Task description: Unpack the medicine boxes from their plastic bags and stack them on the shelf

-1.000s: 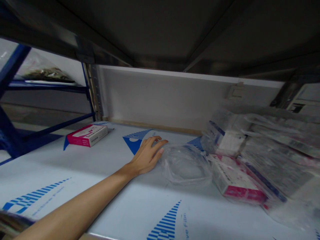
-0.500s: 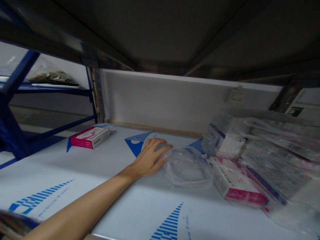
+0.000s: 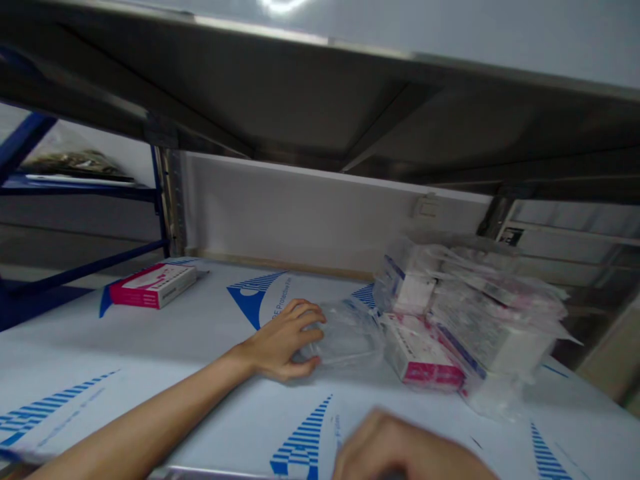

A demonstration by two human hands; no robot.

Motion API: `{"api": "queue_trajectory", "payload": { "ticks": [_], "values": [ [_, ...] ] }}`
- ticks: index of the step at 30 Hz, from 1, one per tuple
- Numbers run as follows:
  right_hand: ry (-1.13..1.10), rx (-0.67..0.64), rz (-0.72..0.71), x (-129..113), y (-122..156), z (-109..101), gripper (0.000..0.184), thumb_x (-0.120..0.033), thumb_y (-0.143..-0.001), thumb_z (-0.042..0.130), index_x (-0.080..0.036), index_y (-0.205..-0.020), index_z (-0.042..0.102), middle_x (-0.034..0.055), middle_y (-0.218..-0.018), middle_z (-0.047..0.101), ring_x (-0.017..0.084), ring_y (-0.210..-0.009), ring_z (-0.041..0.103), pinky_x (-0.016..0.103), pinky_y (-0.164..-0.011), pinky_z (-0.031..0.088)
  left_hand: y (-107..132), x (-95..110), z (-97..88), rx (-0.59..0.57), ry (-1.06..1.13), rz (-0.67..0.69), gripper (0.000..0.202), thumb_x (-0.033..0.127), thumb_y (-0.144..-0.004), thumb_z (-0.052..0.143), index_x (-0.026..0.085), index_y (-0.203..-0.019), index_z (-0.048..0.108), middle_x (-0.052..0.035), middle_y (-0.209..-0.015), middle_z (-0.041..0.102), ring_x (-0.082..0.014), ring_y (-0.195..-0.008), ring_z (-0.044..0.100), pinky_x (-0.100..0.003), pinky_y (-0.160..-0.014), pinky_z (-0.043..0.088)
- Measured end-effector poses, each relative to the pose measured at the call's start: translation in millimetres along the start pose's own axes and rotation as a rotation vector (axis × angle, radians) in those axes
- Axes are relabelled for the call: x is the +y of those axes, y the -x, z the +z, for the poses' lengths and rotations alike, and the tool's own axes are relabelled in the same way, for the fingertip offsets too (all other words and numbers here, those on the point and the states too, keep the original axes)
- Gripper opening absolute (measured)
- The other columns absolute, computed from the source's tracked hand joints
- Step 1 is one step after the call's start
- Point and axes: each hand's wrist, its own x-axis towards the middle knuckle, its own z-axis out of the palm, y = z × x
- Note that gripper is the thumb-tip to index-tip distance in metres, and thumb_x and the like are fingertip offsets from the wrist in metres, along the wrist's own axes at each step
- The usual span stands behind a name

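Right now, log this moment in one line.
left hand: grips clear bag | right hand: low, blurred, grip unclear | pink box: far left | bagged boxes: right of bag

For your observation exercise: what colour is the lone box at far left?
Lone box: pink and white, head view.

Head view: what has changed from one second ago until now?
The left hand, which lay flat at the edge of the bag, has curled its fingers and thumb around that edge. The right hand has come into view at the bottom, blurred. The pink box and the pile of packs stayed where they were.
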Motion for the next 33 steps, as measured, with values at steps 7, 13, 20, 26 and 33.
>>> {"api": "queue_trajectory", "payload": {
  "ticks": [7,13,20,26,33],
  "values": [
    [0.680,0.550,0.315,75.1,-32.7,-114.7,0.028,-0.012,-0.086,0.053,-0.018,-0.104,0.074,0.0114,-0.109,0.076,0.024,-0.105,0.069,0.041,-0.099,0.051,12.4,-15.2,-15.4,0.022,0.150,-0.224,0.022,0.011,-0.081,0.050,0.020,-0.097,0.061,-0.0114,-0.133,0.055,-0.0282,-0.128,0.050,-0.048,-0.109,0.042],
    [0.846,0.524,0.484,120.7,-24.9,-117.5,0.051,-0.004,-0.077,0.057,-0.015,-0.126,0.065,0.0161,-0.118,0.072,0.027,-0.105,0.070,0.043,-0.097,0.053,11.7,-25.8,-5.3,0.355,0.176,-0.465,0.020,0.022,-0.095,0.040,0.020,-0.092,0.060,-0.0110,-0.119,0.060,-0.0246,-0.118,0.057,-0.040,-0.105,0.044],
    [0.717,0.717,0.157,95.5,-31.3,-97.5,0.023,-0.012,-0.086,0.055,-0.019,-0.102,0.070,0.0109,-0.105,0.070,0.024,-0.099,0.066,0.041,-0.092,0.051,1.5,-31.6,2.7,0.619,0.570,-0.793,0.024,0.042,-0.092,0.051,0.019,-0.094,0.060,-0.0022,-0.086,0.062,-0.0177,-0.078,0.061,-0.029,-0.073,0.050],
    [-0.142,0.636,0.207,68.2,-67.0,-56.0,0.024,-0.045,-0.094,0.057,-0.027,-0.110,0.062,0.0010,-0.087,0.068,0.016,-0.068,0.064,0.030,-0.062,0.051,-3.0,-17.8,12.5,0.578,0.938,-0.708,0.034,0.045,-0.080,0.074,0.021,-0.089,0.052,-0.0001,-0.094,0.059,-0.0118,-0.068,0.061,-0.024,-0.063,0.050],
    [-0.348,0.692,0.178,97.5,-67.5,-62.1,0.029,-0.026,-0.073,0.073,-0.025,-0.102,0.070,-0.0054,-0.068,0.062,0.011,-0.053,0.058,0.026,-0.055,0.050,-3.6,-4.5,7.5,0.299,0.835,-0.561,0.043,0.051,-0.100,0.047,0.020,-0.093,0.076,-0.0103,-0.136,0.061,-0.0273,-0.133,0.051,-0.045,-0.119,0.030]
  ]
}}
